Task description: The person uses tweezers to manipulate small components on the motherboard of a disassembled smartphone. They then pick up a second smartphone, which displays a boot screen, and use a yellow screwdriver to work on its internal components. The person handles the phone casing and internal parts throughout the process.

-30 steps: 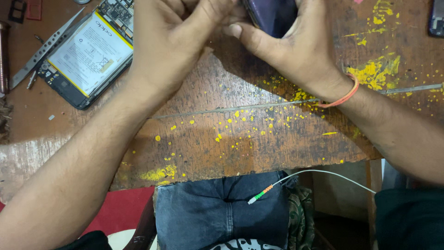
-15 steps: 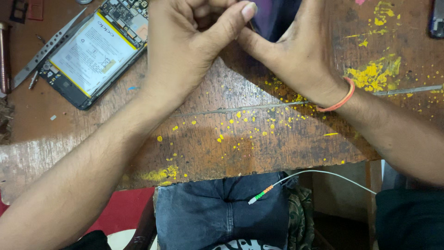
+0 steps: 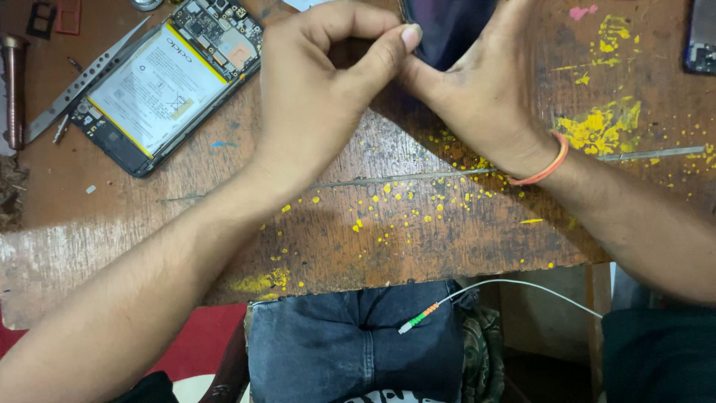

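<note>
While both the left hand (image 3: 321,97) and right hand (image 3: 485,97) pinch it, the dark phone panel (image 3: 447,30) runs away, top cropped.

The single view comes from a camera on the person's head, looking almost straight down and close over the worn brown wooden table (image 3: 418,224) speckled with yellow paint, its near edge and the lap in blue jeans (image 3: 350,343) filling the bottom of the frame. Both forearms run up from the lower corners, and the left hand (image 3: 313,97) and right hand (image 3: 477,89) meet near the top edge, where the dark glossy phone panel (image 3: 447,30) between them is cut off. No other view shares the scene.
</note>
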